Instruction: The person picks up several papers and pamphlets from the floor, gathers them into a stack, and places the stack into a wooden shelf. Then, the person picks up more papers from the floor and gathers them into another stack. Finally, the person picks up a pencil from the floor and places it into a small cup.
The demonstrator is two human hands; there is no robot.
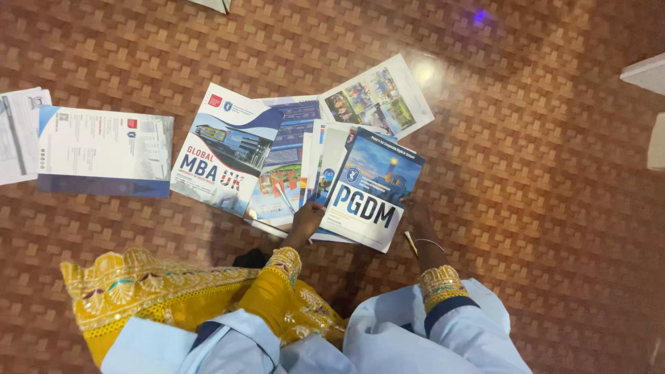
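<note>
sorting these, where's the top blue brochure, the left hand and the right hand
top blue brochure (370, 190), head view, middle of its cover
left hand (306, 218), head view, back of hand
right hand (418, 210), head view, back of hand

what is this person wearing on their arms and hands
Both arms have pale blue sleeves with dark blue cuffs, over yellow sleeves ending in gold embroidered bands at the wrists. The right hand has a thin metal bangle on its wrist. The left hand is bare, with no ring or bangle that shows. A yellow and gold embroidered cloth lies beside the left arm.
</note>
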